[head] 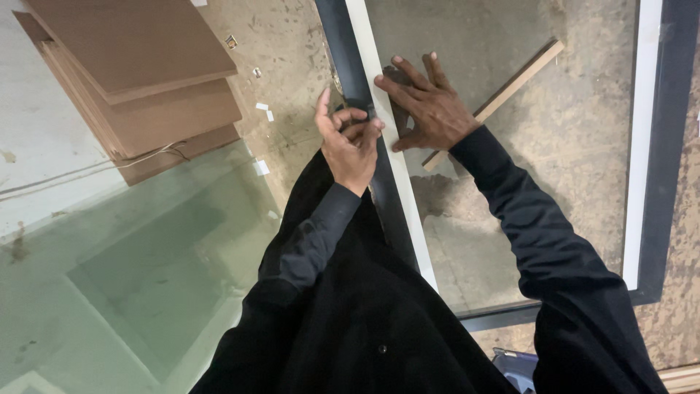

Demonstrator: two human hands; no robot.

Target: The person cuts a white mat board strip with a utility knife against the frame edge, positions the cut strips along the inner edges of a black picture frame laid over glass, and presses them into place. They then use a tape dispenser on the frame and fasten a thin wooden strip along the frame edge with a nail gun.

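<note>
A large glass pane in a dark frame [660, 182] with a white inner border lies flat on the floor. My left hand [350, 142] pinches the dark left frame strip [386, 201] with thumb and fingers closed on it. My right hand [426, 102] lies flat with fingers spread, pressing on the white border strip [408, 211] and the glass just beside the left hand. A thin wooden slat [521, 73] lies diagonally under the glass, running from beneath my right hand toward the upper right. Both arms wear black sleeves.
A stack of brown boards [138, 80] sits at the upper left. A greenish sheet of glass [124, 270] lies at the lower left. Small white paper scraps [261, 166] dot the rough floor between them. A wooden edge shows at the bottom right corner.
</note>
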